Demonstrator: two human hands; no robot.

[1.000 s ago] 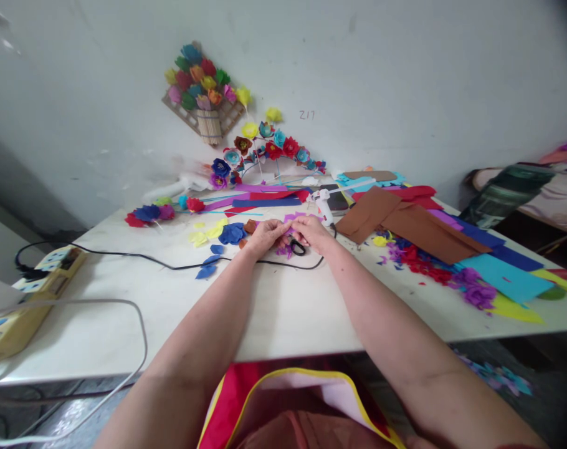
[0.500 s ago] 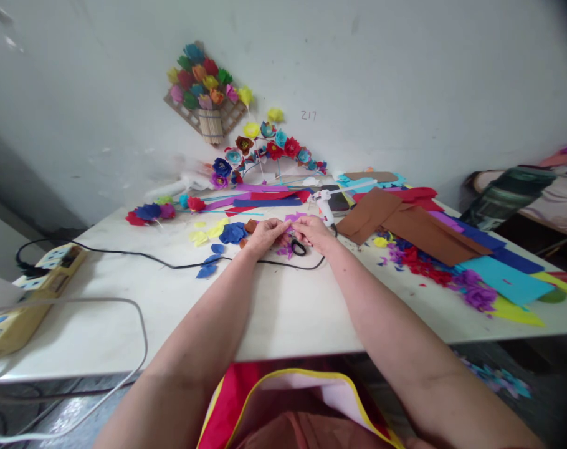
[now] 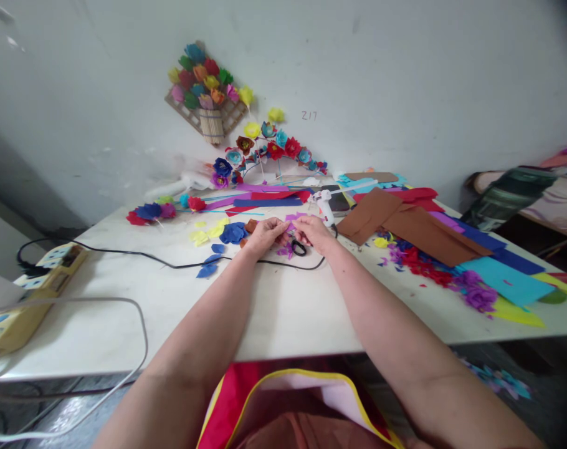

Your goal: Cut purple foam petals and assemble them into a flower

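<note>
My left hand and my right hand meet over the middle of the table, fingertips pinched close together. Between them a small purple paper petal shows, gripped by both; the fingers cover part of it. Black scissor handles lie just below my right hand, with the blades hidden. Purple paper scraps rest beside the handles. Left of my left hand are blue paper petals and yellow petals. A white glue gun stands behind my right hand.
A black cord crosses the table from a power strip at left. Brown paper sheets and red scraps cover the right side. Finished paper flowers lie at left; more stand along the wall. A green bottle is at far right.
Both hands stay in nearly the same place, still pinching the purple petal, with only slight finger movement. The rest of the table looks the same.
</note>
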